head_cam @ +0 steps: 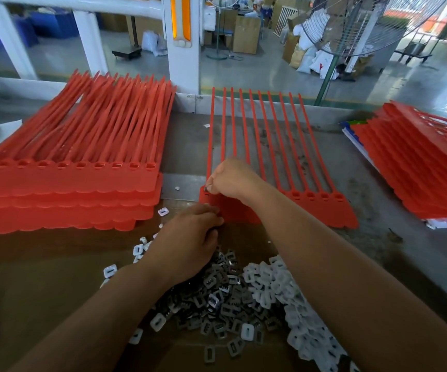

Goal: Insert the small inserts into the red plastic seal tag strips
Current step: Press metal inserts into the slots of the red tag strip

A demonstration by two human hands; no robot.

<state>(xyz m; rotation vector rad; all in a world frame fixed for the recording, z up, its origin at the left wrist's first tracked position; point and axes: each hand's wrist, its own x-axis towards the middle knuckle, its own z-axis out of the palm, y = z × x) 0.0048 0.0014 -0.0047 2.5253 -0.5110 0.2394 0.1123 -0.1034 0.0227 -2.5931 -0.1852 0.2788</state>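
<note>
The right hand [233, 181] pinches a small insert [206, 188] at the leftmost square socket of the glossy red seal strip [324, 210], which lies flat mid-table. The left hand [190, 242] curls over the heap [233, 291] of slotted grey-metal and white-plastic squares, its grip hidden.

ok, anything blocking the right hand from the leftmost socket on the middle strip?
Nothing visible. The right hand has its fingers at that socket already; the left hand sits nearer, by the front edge of the strip, clear of it.

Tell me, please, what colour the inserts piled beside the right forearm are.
The inserts are white, best seen in the head view; the neighbouring pile is dark grey.
</note>
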